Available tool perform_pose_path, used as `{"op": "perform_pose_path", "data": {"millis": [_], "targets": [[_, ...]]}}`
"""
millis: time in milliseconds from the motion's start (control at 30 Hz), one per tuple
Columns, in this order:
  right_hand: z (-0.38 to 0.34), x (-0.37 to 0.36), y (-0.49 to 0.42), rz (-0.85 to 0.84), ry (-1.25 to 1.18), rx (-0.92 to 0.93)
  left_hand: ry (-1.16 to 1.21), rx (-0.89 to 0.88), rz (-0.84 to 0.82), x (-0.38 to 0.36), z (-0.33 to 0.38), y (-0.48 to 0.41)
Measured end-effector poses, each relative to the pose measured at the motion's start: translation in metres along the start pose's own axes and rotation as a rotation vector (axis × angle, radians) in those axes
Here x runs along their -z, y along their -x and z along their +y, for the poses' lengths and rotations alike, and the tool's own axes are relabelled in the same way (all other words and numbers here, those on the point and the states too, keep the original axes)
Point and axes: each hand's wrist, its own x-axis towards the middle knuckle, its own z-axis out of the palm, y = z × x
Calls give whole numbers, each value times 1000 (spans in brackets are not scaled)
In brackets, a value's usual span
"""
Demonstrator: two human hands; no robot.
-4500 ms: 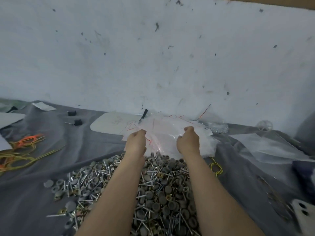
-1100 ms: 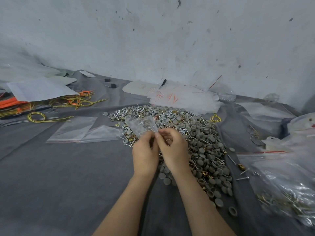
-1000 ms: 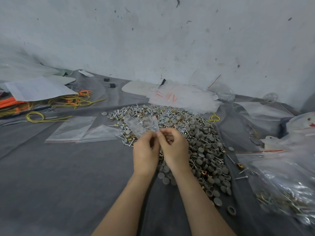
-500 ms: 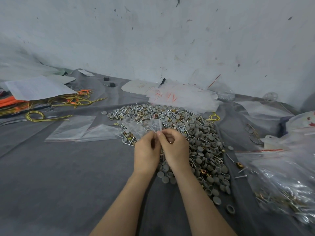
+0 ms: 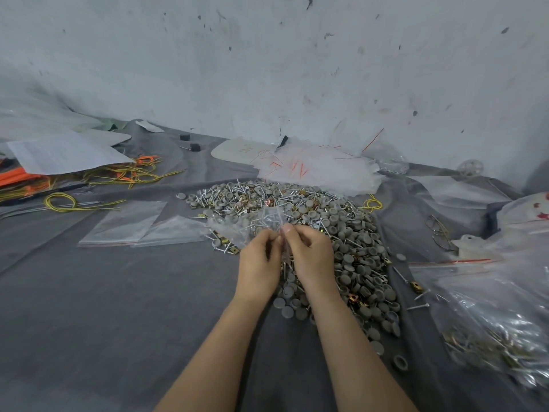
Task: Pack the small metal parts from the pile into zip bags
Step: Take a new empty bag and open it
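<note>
Left grip (image 5: 258, 263) and right grip (image 5: 312, 254) pinching zip bag (image 5: 234, 230), over pile (image 5: 344, 230) near edge, grey cloth (image 5: 118, 307) spreading left

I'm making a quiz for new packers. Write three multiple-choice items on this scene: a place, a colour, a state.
1. Where do the two flat empty bags lie from the pile? A left B right C on top
2. The wire loop near them is: A blue B yellow C white
3. The small bag is: A lying untouched B pinched by both hands C held by one hand
Key: A, they lie left of the pile; B, its strands are yellow; B, the left hand and right hand both pinch it.
</note>
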Motion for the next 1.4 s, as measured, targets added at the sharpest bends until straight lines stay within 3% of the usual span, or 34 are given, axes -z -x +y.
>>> {"op": "perform_pose_path", "data": {"millis": [133,300,667,867,1033,1100,1200,1267,1333,1400], "targets": [[-2,-2,3,-31,79,71,-4,25,53,1,1,1],[-3,-2,4,48,242,128,-92,-28,128,-1,4,2],[-4,-10,5,59,334,114,-194,-108,202,-4,5,3],[6,8,-3,84,484,20,-126,-45,363,9,4,-1],[-10,-1,5,139,201,121,-255,-138,332,5,5,1],[-16,-3,6,57,81,158,-324,-198,313,7,4,0],[-22,-8,7,-190,-57,14,-400,-382,260,8,9,4],[-23,-5,3,-271,-385,-166,-404,-510,220,6,10,6],[-21,5,-3,-260,-806,-313,-305,-462,226,1,12,6],[-20,15,-6,-252,-1083,-389,-47,-220,283,0,15,3]]}}
